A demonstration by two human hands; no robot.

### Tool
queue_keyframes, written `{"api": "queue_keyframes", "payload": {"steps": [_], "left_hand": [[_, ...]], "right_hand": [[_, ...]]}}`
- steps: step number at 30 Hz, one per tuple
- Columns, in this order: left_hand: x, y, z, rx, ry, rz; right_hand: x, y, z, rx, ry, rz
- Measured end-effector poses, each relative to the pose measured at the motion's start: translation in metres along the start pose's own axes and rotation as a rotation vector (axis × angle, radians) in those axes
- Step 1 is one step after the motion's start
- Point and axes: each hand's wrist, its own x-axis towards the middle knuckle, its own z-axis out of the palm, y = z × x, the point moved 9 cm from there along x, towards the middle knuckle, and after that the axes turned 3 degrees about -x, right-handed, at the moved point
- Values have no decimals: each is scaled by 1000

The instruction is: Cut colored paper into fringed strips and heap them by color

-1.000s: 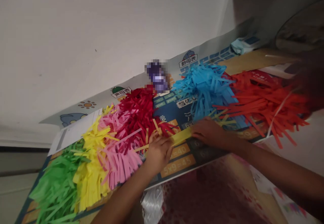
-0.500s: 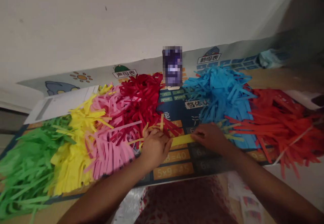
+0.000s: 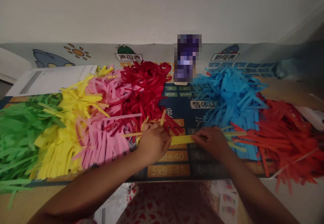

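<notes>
Near the close edge of the printed mat (image 3: 169, 175), the left hand (image 3: 155, 143) and right hand (image 3: 212, 141) are gripping a flat yellow strip (image 3: 181, 139); fringed crimson (image 3: 145, 92) and blue bundles (image 3: 229, 99) are leaving narrow room between.

Below the left grip (image 3: 154, 143) and the right grip (image 3: 210, 143), a patterned garment (image 3: 164, 202) is worn; which kind of clothing, I cannot tell. Its cloth looks dark in the middle, and red, petal-like spots (image 3: 131, 191) show on a paler ground below the left grip. The forearms (image 3: 96, 185) behind both grips are slim and bare.
</notes>
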Motion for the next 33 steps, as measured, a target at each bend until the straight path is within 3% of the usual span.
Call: {"api": "queue_keyframes", "payload": {"steps": [4,6,9,12,14,17,19,28,33], "left_hand": [[-1,1,-1,34,12,-18],[-3,3,-5,51,71,-4],[-7,20,-10,114,168,184],[-11,38,4,253,100,399],[-12,42,13,335,42,436],[-13,47,15,375,12,427],[-12,52,13,360,-9,417],[5,47,7,269,-10,257],[5,40,11,262,11,198]], "right_hand": [[1,0,0,-49,35,2],[0,4,-2,-53,67,35],[-4,6,-12,-125,168,64],[-15,-15,-30,-310,332,-21],[-23,-42,-30,-376,334,-183],[-33,-74,-15,-408,189,-414],[-33,-79,-10,-448,136,-461],[-9,-56,-11,-427,45,-418],[-12,-75,-15,-435,161,-356]]}}
